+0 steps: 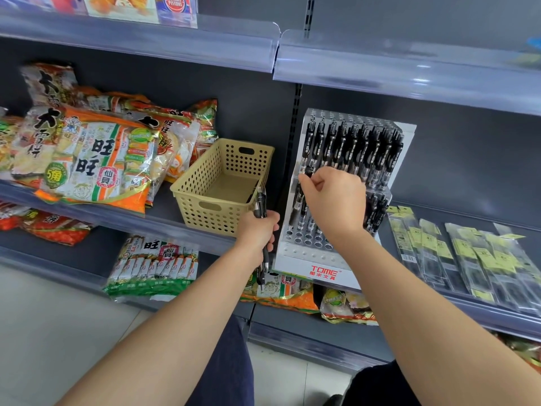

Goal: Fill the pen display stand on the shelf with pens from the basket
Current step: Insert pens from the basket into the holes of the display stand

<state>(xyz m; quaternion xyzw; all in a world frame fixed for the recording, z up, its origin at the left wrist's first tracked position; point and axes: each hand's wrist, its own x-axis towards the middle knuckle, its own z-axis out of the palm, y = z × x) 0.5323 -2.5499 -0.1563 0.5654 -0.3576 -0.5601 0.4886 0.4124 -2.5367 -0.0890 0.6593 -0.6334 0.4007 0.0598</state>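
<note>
A white tiered pen display stand (319, 263) sits on the middle shelf. Its upper rows hold several black pens (355, 148); the front rows have open holes. My right hand (332, 200) pinches the top of one black pen (296, 209) standing at the stand's left side. My left hand (259, 232) grips a bundle of black pens (260, 202) just left of the stand. A beige perforated basket (205, 209) stands on the shelf to the left; a dark pen end shows at its inner right corner.
Snack bags (90, 162) are piled on the shelf left of the basket, with more (152, 268) on the shelf below. Clear packets with yellow labels (456, 253) lie right of the stand. A clear-fronted shelf (409, 71) hangs overhead.
</note>
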